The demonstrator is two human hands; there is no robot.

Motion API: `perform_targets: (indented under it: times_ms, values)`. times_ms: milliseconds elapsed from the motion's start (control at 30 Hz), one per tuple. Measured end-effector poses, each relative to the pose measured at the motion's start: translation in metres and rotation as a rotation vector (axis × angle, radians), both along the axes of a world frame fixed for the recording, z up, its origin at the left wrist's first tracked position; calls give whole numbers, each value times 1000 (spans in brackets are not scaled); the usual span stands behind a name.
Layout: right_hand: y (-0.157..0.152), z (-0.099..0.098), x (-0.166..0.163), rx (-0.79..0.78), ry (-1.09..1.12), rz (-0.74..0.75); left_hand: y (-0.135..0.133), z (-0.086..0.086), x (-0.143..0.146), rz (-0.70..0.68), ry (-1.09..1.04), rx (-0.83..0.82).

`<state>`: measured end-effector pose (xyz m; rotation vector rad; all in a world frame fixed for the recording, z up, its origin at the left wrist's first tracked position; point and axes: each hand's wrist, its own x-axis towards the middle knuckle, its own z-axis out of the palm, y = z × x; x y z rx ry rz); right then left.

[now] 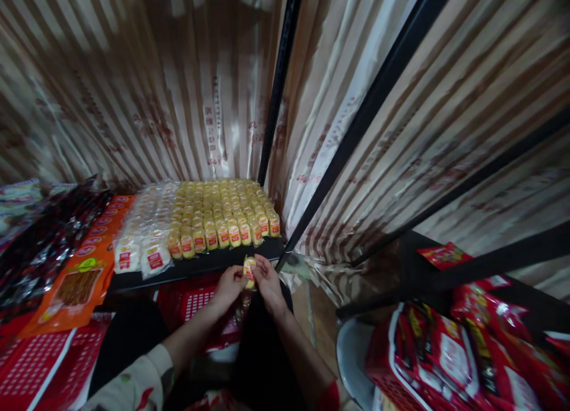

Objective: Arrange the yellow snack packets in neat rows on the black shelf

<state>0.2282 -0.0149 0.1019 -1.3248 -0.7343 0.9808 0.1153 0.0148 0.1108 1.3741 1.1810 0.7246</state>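
Observation:
My left hand (pixel 230 285) and my right hand (pixel 268 280) meet just below the front edge of a black shelf (pixel 196 266). Together they pinch one small yellow snack packet (pixel 249 270) with a red label. Both hands have their fingers closed on it. Right above them, rows of the same yellow packets (pixel 222 212) fill the right part of the shelf. White packets (pixel 142 230) with red labels lie in rows to their left.
Orange flat packs (pixel 84 268) and dark glossy bags (pixel 40 239) lie at the left. Red baskets (pixel 35 363) sit below the shelf. Red snack bags (pixel 467 351) fill a basket at the lower right. Black rack posts (pixel 280 84) stand against striped plastic sheeting.

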Motion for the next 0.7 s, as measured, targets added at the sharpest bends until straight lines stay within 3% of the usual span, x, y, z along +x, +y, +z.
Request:
perform_targets:
  times_ms: [167, 333, 500, 700]
  values:
    - [0, 7, 8, 70, -431, -211, 16, 13, 29, 82, 19, 125]
    - [0, 11, 12, 166, -761, -248, 36, 35, 61, 148, 203, 275]
    - [16, 7, 25, 167, -842, -254, 46, 46, 88, 143, 395, 315]
    - [36, -7, 45, 193, -832, -243, 51, 44, 103, 135, 487, 321]
